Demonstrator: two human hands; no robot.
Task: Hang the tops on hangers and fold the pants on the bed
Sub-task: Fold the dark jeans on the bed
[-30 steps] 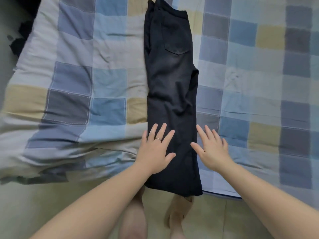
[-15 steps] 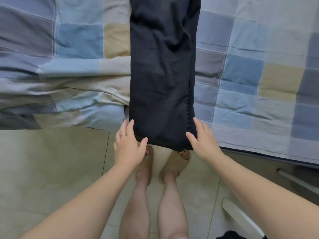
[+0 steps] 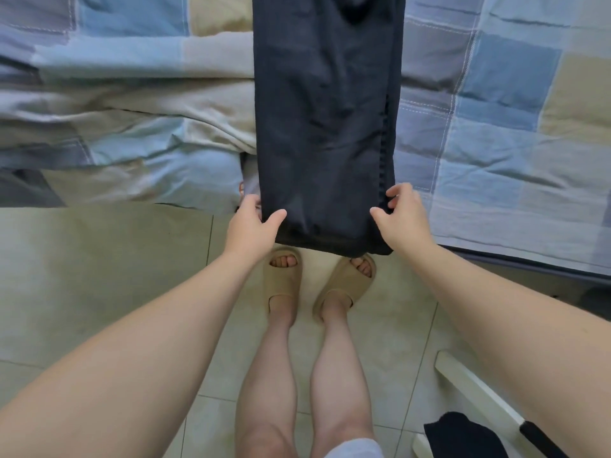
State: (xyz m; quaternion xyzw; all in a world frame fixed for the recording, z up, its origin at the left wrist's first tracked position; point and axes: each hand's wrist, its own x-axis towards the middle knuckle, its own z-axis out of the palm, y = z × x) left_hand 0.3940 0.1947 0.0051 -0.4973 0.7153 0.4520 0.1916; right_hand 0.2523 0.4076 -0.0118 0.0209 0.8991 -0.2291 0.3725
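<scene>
Checked bedspread (image 3: pixel 496 127) under pants (image 3: pixel 324 127); left hand (image 3: pixel 253 228), right hand (image 3: pixel 405 223) pinch hem (image 3: pixel 330 247) above sandals (image 3: pixel 281 276).

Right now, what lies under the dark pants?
The patchwork quilt lies under the dark pants; their hem, gripped by the left hand and right hand, overhangs tan slippers. The quilt beneath is covered.

Checked patchwork bed (image 3: pixel 502 127) under long, flat dark pants (image 3: pixel 325 120).

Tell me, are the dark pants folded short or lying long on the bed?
Lying long: the pants run from the bed edge past the frame's top.
</scene>
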